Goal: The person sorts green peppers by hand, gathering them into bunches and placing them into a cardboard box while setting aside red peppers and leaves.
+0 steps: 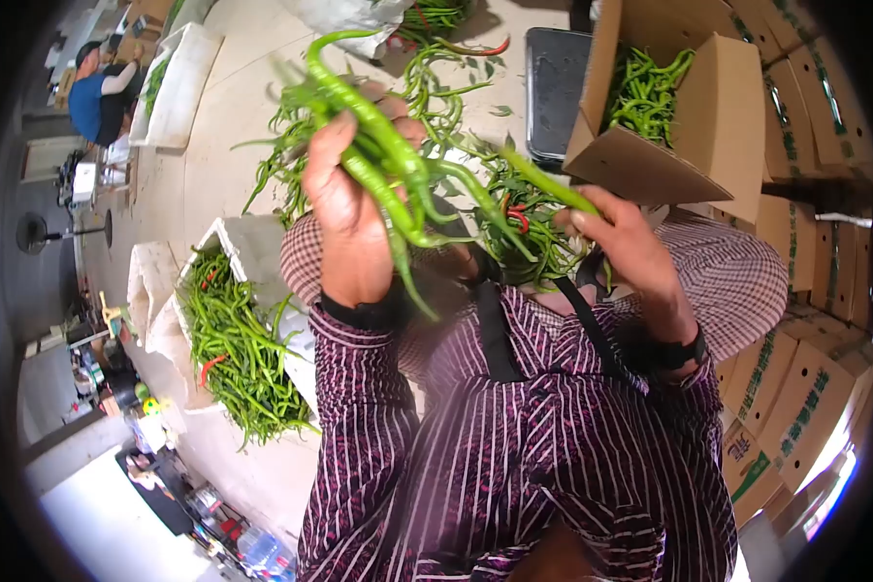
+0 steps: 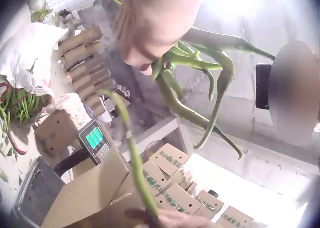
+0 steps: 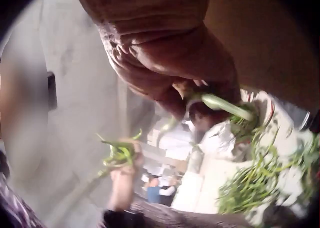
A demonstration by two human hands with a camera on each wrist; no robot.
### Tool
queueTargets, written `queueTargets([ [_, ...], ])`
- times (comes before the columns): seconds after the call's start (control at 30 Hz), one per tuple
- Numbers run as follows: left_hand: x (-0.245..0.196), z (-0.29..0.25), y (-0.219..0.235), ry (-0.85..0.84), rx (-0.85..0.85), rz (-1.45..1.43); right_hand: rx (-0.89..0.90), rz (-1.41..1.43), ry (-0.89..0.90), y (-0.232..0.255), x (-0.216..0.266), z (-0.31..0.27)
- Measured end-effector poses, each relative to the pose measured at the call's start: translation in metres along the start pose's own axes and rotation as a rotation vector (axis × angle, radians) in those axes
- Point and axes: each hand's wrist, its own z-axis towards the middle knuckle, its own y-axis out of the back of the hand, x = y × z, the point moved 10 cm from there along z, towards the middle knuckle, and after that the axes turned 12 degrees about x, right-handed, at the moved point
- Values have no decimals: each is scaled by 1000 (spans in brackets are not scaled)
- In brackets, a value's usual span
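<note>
The left grip [image 1: 349, 225] was curled round several green chillies [image 1: 393, 150], thumb across them, hand raised. The right grip [image 1: 632, 241], forearm extended forward, pinched a single chilli [image 1: 545, 182] at one end, its tip angled forward and left. A loose heap of chillies [image 1: 553, 254] lay between the knees. The head view showed further chillies [image 1: 650, 92] inside an open carton [image 1: 735, 116]; the left wrist view hid that interior but alone disclosed the scale's lit display [image 2: 93, 138].
</note>
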Motion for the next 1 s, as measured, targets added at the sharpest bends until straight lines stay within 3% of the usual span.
queueTargets([
  [0.03, 2, -1, 6, 6, -36, -14, 18, -4, 2, -5, 0, 3],
  [0.1, 13, -6, 10, 49, -122, 68, -129, -168, -35, 4, 6, -3],
  [0.13, 20, -8, 15, 84, -131, 72, -137, -75, 99, 4, 26, 3],
  [0.17, 26, -13, 21, 109, -187, 99, -142, -73, 93, 3, 41, 6],
  [0.27, 43, -16, 34, 131, -327, 179, -89, 66, 70, -13, 80, 29],
  [0.33, 53, -17, 37, 161, -333, 167, -3, -47, 197, -27, 100, 50],
  [0.43, 56, -19, 48, 155, -362, 139, -7, -54, 225, -27, 89, 69],
  [0.5, 62, -18, 37, 206, -208, 45, -3, -41, 244, -25, 82, 67],
  [0.57, 71, -19, 25, 258, -160, -49, 70, 329, 124, -26, 59, 67],
  [0.6, 72, -20, 36, 234, -240, 60, 42, 130, 130, -24, 66, 67],
  [0.63, 73, -21, 46, 212, -318, 168, 10, -10, 256, -28, 86, 62],
  [0.7, 80, -22, 52, 235, -327, 231, 92, -5, 105, -36, 64, 72],
  [0.8, 89, -23, 53, 258, -319, 104, 204, 617, 45, -37, 32, 81],
  [0.9, 92, -19, 45, 267, -252, 203, 207, 726, 105, -34, 35, 78],
  [1.0, 90, -21, 52, 250, -287, 88, 96, 718, 78, -4, 17, 73],
])
